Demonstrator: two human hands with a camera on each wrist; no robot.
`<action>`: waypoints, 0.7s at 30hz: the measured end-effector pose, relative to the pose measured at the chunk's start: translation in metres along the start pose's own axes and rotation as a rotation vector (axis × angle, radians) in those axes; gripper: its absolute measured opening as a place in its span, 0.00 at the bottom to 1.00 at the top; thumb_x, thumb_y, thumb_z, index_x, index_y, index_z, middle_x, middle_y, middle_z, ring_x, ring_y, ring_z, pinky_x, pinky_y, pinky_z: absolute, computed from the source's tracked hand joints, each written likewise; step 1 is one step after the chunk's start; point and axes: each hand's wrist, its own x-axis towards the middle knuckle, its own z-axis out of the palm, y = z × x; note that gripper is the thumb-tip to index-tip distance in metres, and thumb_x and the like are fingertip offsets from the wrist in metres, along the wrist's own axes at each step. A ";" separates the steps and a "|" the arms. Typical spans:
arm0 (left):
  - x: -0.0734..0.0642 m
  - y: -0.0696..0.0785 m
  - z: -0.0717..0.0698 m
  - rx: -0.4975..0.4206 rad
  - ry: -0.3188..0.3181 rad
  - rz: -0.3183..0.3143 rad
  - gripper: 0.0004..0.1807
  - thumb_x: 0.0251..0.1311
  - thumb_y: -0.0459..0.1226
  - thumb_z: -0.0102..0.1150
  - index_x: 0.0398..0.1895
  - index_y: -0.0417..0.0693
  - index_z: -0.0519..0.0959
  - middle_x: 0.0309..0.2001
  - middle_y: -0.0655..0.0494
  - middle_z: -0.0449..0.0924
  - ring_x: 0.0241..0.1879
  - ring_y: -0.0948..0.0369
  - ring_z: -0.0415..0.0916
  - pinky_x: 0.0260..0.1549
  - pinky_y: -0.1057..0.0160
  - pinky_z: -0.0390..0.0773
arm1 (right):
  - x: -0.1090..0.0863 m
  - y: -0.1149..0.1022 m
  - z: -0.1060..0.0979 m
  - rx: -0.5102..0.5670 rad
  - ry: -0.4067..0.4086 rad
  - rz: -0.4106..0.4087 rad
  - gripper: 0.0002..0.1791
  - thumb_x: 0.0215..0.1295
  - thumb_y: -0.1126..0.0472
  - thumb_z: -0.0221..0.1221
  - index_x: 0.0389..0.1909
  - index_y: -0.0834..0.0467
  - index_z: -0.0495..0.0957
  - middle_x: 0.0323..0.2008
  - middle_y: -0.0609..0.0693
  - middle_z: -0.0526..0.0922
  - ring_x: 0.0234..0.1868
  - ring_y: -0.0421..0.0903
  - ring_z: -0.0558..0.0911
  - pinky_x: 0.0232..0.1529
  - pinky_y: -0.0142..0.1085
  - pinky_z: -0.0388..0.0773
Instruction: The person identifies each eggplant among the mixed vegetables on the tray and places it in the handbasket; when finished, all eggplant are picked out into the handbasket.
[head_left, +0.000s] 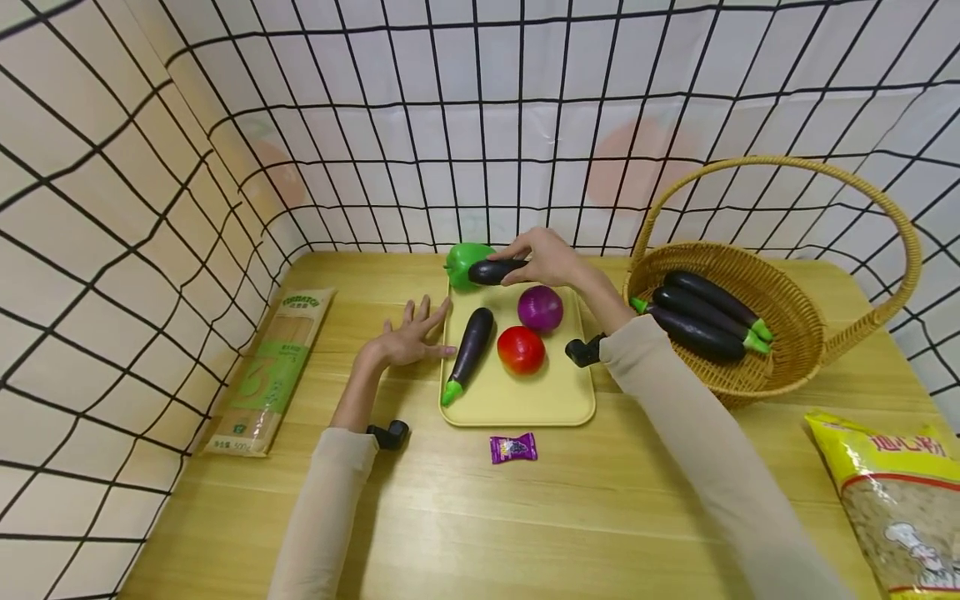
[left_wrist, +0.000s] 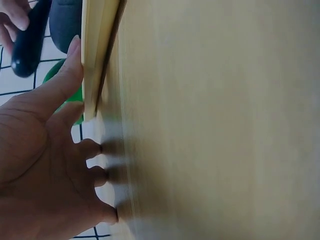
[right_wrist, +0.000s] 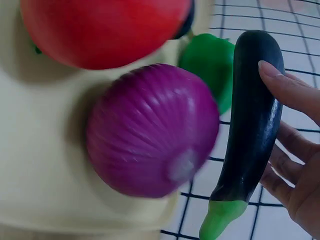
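Observation:
My right hand [head_left: 551, 258] grips a dark eggplant [right_wrist: 255, 105] with a green stem end, thumb on one side and fingers on the other. It hangs over the back of the yellow tray [head_left: 517, 408], overlapping the green bell pepper [head_left: 463, 260] in the head view. Fingers spread, my left hand [head_left: 408, 340] lies at the tray's left edge, its thumb touching the rim and other fingertips on the table. On the tray are a second eggplant [head_left: 472, 346], a red tomato [head_left: 521, 350] and a purple onion [head_left: 540, 308].
A wicker basket [head_left: 802, 367] with a tall handle stands at the right, holding several eggplants [head_left: 708, 312]. A purple-wrapped candy [head_left: 513, 447] lies before the tray. Noodles in a pack [head_left: 270, 375] lie left; a yellow-topped bag [head_left: 900, 500] is front right. Black wire mesh [head_left: 517, 125] surrounds the table's back and sides.

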 end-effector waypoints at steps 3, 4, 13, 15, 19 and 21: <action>-0.001 0.003 -0.001 -0.001 -0.002 0.006 0.50 0.74 0.56 0.54 0.85 0.62 0.32 0.83 0.42 0.16 0.81 0.40 0.10 0.73 0.24 0.20 | -0.009 -0.002 -0.012 0.005 0.016 0.024 0.26 0.60 0.61 0.75 0.60 0.53 0.85 0.58 0.60 0.87 0.56 0.57 0.83 0.52 0.44 0.79; -0.002 0.004 -0.001 -0.004 -0.002 0.009 0.50 0.74 0.56 0.54 0.85 0.61 0.33 0.83 0.41 0.16 0.81 0.40 0.10 0.72 0.24 0.20 | -0.013 -0.003 -0.016 0.008 0.020 0.038 0.26 0.60 0.60 0.74 0.61 0.52 0.84 0.58 0.60 0.87 0.56 0.57 0.83 0.51 0.44 0.79; -0.003 0.005 -0.002 -0.004 0.000 0.004 0.50 0.74 0.56 0.54 0.85 0.61 0.32 0.83 0.41 0.16 0.81 0.39 0.11 0.72 0.23 0.21 | -0.044 0.002 -0.046 -0.024 0.020 0.094 0.26 0.66 0.56 0.70 0.65 0.50 0.81 0.66 0.58 0.81 0.60 0.61 0.84 0.55 0.50 0.83; -0.002 0.005 -0.002 -0.005 0.000 0.008 0.50 0.75 0.55 0.54 0.85 0.60 0.32 0.83 0.41 0.16 0.81 0.39 0.11 0.72 0.23 0.21 | -0.052 0.003 -0.052 -0.049 0.024 0.106 0.27 0.67 0.55 0.70 0.66 0.50 0.80 0.66 0.58 0.81 0.59 0.62 0.84 0.54 0.50 0.83; -0.003 0.006 -0.002 -0.022 -0.002 0.001 0.51 0.74 0.56 0.55 0.85 0.61 0.32 0.83 0.42 0.16 0.81 0.40 0.10 0.72 0.24 0.19 | -0.070 0.004 -0.063 -0.063 0.020 0.132 0.27 0.67 0.54 0.69 0.67 0.49 0.79 0.65 0.61 0.81 0.60 0.63 0.84 0.54 0.52 0.83; -0.003 0.006 -0.002 -0.027 -0.002 0.001 0.51 0.74 0.56 0.55 0.85 0.61 0.32 0.83 0.42 0.15 0.81 0.40 0.10 0.72 0.24 0.19 | -0.080 0.005 -0.068 -0.065 0.012 0.146 0.27 0.68 0.54 0.69 0.67 0.48 0.79 0.65 0.62 0.82 0.60 0.63 0.84 0.55 0.53 0.84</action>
